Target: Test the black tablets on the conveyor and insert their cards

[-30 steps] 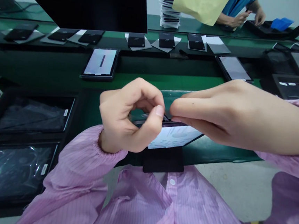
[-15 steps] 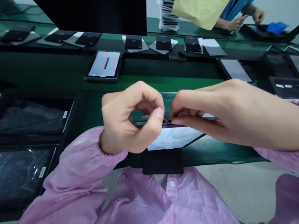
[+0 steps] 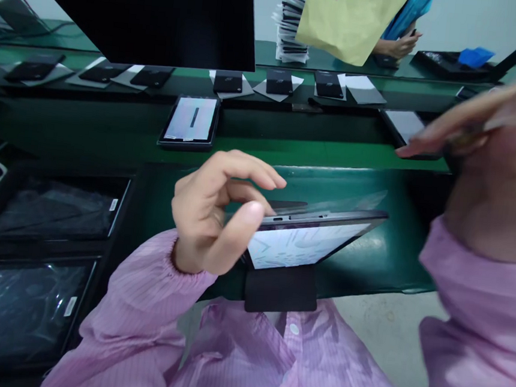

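Note:
A tablet with a lit screen leans upright before me, its slim top edge facing up. Below it lies a black flat stand or plate. Clear film sticks out behind the tablet's top edge. My left hand is at the tablet's left end, thumb and forefinger apart; another fingertip appears to rest at the top edge. Off to the right, my right hand is raised away from the tablet and smeared by motion; whether it holds anything is unclear.
A second lit tablet lies beyond my hands on the green bench. Bagged dark devices in trays are at left. A large black monitor and a yellow sheet hang ahead. A co-worker's hand is behind.
My right hand has left the tablet's top edge and swung up to the right. My left thumb and forefinger have parted, and more of the tablet's top edge shows.

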`<state>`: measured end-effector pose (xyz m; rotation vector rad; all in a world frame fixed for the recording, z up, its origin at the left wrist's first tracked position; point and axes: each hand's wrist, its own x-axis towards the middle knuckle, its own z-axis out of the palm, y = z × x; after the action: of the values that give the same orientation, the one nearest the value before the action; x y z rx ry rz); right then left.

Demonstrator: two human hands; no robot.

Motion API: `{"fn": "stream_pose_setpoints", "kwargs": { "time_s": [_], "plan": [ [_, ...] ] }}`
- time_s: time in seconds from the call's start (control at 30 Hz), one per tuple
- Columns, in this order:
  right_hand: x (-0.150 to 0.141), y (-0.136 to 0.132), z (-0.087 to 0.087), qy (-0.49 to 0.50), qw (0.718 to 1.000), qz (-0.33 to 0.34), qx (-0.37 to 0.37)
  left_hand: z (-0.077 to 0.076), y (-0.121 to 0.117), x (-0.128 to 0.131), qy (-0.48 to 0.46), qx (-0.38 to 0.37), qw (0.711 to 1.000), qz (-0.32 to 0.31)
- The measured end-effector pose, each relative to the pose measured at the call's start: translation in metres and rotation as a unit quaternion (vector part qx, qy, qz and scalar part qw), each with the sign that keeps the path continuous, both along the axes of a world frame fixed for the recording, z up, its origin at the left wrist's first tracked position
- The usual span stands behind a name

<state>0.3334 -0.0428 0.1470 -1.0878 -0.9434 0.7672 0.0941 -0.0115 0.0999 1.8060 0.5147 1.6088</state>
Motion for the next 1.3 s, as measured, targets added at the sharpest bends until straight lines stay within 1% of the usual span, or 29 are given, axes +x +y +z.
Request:
{"fn": "stream_pose_setpoints", "kwargs": {
  "time_s": [0.03, 0.07, 0.1, 0.13, 0.17, 0.2, 0.23, 0.27, 0.3, 0.33, 0.37, 0.43, 0.5, 0.6, 0.7, 0.73, 0.8, 0.87, 0.9, 0.93, 0.97, 1.0, 1.07, 1.1, 1.13, 1.17, 1.2, 1.23, 1.3],
  "plan": [
    [0.004, -0.004, -0.029, -0.049, 0.997, -0.026, 0.050, -0.011, 0.000, -0.001, -0.037, -0.044, 0.998, -0.033],
    [0.005, -0.008, -0.060, -0.046, 0.996, -0.023, 0.067, -0.026, 0.000, -0.001, -0.078, -0.084, 0.992, -0.058],
    [0.002, -0.013, -0.092, -0.003, 0.999, -0.004, 0.037, -0.043, -0.002, 0.001, -0.120, -0.113, 0.984, -0.070],
    [-0.004, -0.018, -0.122, 0.020, 0.999, -0.005, 0.028, -0.063, -0.004, 0.003, -0.156, -0.129, 0.977, -0.068],
    [-0.011, -0.023, -0.148, 0.031, 0.999, -0.001, 0.018, -0.084, -0.006, 0.007, -0.189, -0.144, 0.970, -0.055],
    [-0.020, -0.028, -0.169, 0.045, 0.999, -0.001, 0.013, -0.103, -0.009, 0.011, -0.208, -0.159, 0.964, -0.038],
    [-0.028, -0.032, -0.184, 0.055, 0.998, -0.004, 0.012, -0.121, -0.012, 0.016, -0.220, -0.189, 0.957, -0.028],
    [-0.035, -0.036, -0.193, 0.065, 0.998, -0.005, 0.008, -0.134, -0.015, 0.020, -0.229, -0.220, 0.948, -0.019],
    [-0.040, -0.040, -0.198, 0.076, 0.997, -0.006, -0.002, -0.144, -0.017, 0.023, -0.234, -0.253, 0.939, -0.011],
    [-0.042, -0.044, -0.200, 0.085, 0.996, -0.004, -0.019, -0.149, -0.020, 0.025, -0.239, -0.291, 0.926, -0.004],
    [-0.043, -0.048, -0.200, 0.093, 0.995, -0.001, -0.042, -0.151, -0.023, 0.026, -0.243, -0.327, 0.913, 0.005],
    [-0.041, -0.055, -0.198, 0.101, 0.991, 0.012, -0.088, -0.147, -0.028, 0.026, -0.238, -0.382, 0.893, 0.019],
    [-0.038, -0.062, -0.199, 0.097, 0.989, 0.021, -0.111, -0.141, -0.032, 0.022, -0.229, -0.421, 0.877, 0.025],
    [-0.039, -0.072, -0.203, 0.083, 0.990, 0.021, -0.114, -0.137, -0.037, 0.018, -0.204, -0.433, 0.877, 0.046],
    [-0.044, -0.079, -0.203, 0.067, 0.989, 0.007, -0.135, -0.144, -0.037, 0.017, -0.138, -0.426, 0.890, 0.085],
    [-0.045, -0.080, -0.203, 0.059, 0.987, 0.002, -0.153, -0.147, -0.037, 0.017, -0.103, -0.424, 0.895, 0.090],
    [-0.044, -0.084, -0.203, 0.035, 0.981, -0.012, -0.189, -0.154, -0.038, 0.014, 0.020, -0.415, 0.903, 0.111],
    [-0.041, -0.091, -0.207, 0.005, 0.975, -0.032, -0.219, -0.159, -0.047, 0.005, 0.148, -0.396, 0.894, 0.146],
    [-0.038, -0.097, -0.210, -0.008, 0.972, -0.043, -0.231, -0.162, -0.056, -0.002, 0.204, -0.385, 0.886, 0.158],
    [-0.036, -0.104, -0.213, -0.018, 0.968, -0.054, -0.244, -0.164, -0.068, -0.009, 0.253, -0.377, 0.877, 0.156],
    [-0.036, -0.113, -0.217, -0.024, 0.963, -0.059, -0.261, -0.167, -0.082, -0.017, 0.295, -0.375, 0.868, 0.138],
    [-0.037, -0.122, -0.221, -0.022, 0.959, -0.057, -0.278, -0.171, -0.098, -0.024, 0.335, -0.377, 0.857, 0.107],
    [-0.043, -0.138, -0.229, -0.009, 0.952, -0.033, -0.304, -0.180, -0.127, -0.034, 0.421, -0.372, 0.826, 0.047],
    [-0.047, -0.142, -0.232, -0.005, 0.950, -0.020, -0.310, -0.186, -0.137, -0.036, 0.450, -0.365, 0.815, 0.032],
    [-0.050, -0.142, -0.235, -0.007, 0.950, -0.011, -0.313, -0.190, -0.140, -0.035, 0.469, -0.353, 0.809, 0.026],
    [-0.051, -0.137, -0.237, -0.015, 0.950, -0.008, -0.311, -0.194, -0.137, -0.031, 0.481, -0.335, 0.810, 0.024],
    [-0.049, -0.125, -0.240, -0.031, 0.953, -0.012, -0.302, -0.196, -0.126, -0.024, 0.487, -0.313, 0.815, 0.024],
    [-0.043, -0.107, -0.241, -0.050, 0.957, -0.021, -0.286, -0.196, -0.109, -0.014, 0.488, -0.290, 0.823, 0.026],
    [-0.023, -0.053, -0.240, -0.089, 0.966, -0.037, -0.241, -0.189, -0.058, 0.012, 0.481, -0.249, 0.840, 0.030]
  ]
}}
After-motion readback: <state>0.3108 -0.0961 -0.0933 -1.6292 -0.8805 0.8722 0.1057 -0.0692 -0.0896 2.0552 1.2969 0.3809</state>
